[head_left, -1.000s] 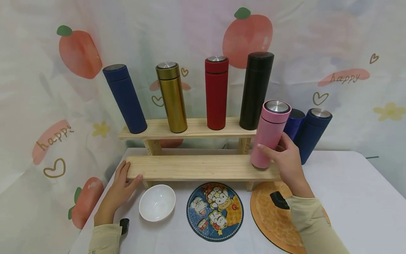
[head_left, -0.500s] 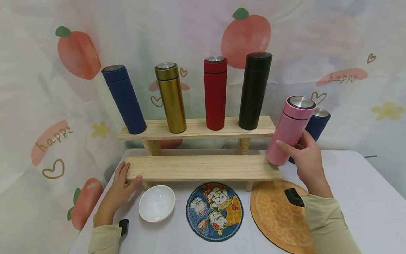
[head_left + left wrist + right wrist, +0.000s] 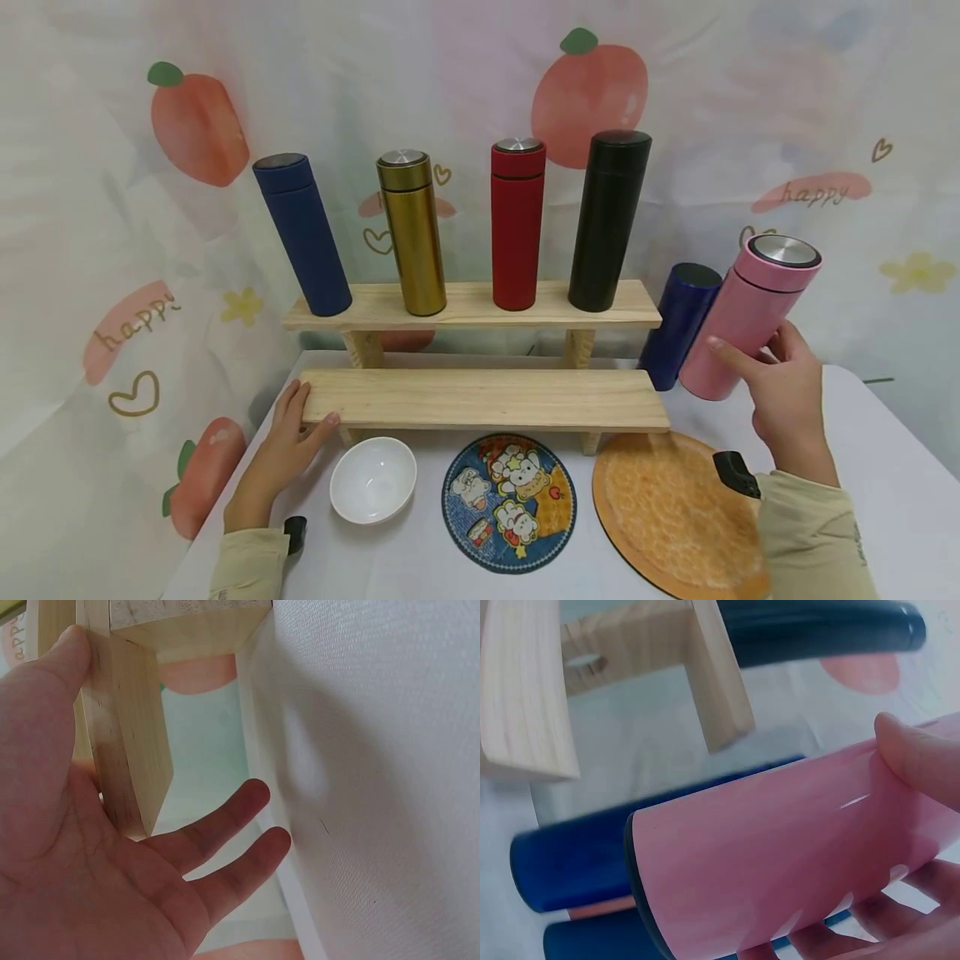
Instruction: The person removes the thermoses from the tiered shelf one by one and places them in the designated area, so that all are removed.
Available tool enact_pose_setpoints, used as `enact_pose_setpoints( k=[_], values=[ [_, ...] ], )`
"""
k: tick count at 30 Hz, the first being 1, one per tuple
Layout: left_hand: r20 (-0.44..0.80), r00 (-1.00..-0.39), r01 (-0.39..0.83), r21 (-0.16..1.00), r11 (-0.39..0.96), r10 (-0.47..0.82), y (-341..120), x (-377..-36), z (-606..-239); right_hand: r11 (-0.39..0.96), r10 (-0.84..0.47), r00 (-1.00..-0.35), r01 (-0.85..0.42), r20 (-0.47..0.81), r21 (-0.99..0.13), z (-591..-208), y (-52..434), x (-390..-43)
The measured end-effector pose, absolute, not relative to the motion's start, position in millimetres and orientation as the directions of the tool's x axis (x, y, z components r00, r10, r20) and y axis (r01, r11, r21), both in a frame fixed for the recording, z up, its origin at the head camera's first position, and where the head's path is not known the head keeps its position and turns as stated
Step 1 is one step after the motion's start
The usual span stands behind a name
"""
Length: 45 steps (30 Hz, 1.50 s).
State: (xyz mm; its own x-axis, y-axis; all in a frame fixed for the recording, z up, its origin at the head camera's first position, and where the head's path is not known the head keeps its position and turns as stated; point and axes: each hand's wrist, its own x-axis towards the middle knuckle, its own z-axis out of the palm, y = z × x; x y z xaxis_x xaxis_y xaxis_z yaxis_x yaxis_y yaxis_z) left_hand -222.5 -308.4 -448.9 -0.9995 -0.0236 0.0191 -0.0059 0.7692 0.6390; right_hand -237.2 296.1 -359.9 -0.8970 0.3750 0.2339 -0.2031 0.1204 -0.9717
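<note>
The right hand (image 3: pixel 787 400) holds a pink bottle (image 3: pixel 750 321), thumb on one side and the other fingers curled round the opposite side, just beyond the right end of the lower shelf (image 3: pixel 480 398). The bottle leans to the right in the head view, steel-topped lid uppermost; whether its base touches the tabletop (image 3: pixel 416 558) cannot be told. It partly covers a violet-blue bottle (image 3: pixel 678 325) standing beside the wooden stand, and the right wrist view shows another blue bottle (image 3: pixel 592 937) behind it. The left hand (image 3: pixel 281 454) rests at the left end of the lower shelf, its thumb against the board and two fingers straight and spread apart beneath. On the upper shelf (image 3: pixel 468 304) stand, from left to right, a navy bottle (image 3: pixel 303 237), a gold bottle (image 3: pixel 412 242), a red bottle (image 3: pixel 517 229) and a black bottle (image 3: pixel 609 225). In front of the stand sit a white bowl (image 3: pixel 373 479), a round cartoon mat (image 3: pixel 508 504) and a larger orange-brown mat (image 3: pixel 675 508).
</note>
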Motion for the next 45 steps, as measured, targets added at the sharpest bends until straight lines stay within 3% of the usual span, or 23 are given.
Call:
enact_pose_setpoints(
  k=[5, 15, 36, 45],
  values=[
    [0.007, -1.000, -0.019, 0.637, 0.771, -0.030, -309.2, -223.0, -449.4, -0.060, 0.468, -0.861, -0.257, 0.200, -0.965, -361.9, 310.5, -238.8],
    [0.006, -0.999, -0.021, 0.632, 0.774, -0.031, -311.7, -222.4, -449.9, -0.150, 0.549, -0.828, -0.229, 0.112, -0.962, -369.1, 328.6, -243.1],
    [0.014, -1.000, -0.007, 0.635, 0.772, -0.021, -309.6, -224.0, -451.6, -0.088, 0.606, -0.795, -0.020, -0.037, -0.996, -417.2, 360.6, -257.8],
    [0.029, -1.000, 0.010, 0.636, 0.771, -0.011, -310.6, -223.9, -452.1, -0.120, 0.628, -0.775, -0.005, -0.072, -0.993, -427.4, 371.7, -259.0]
  ],
)
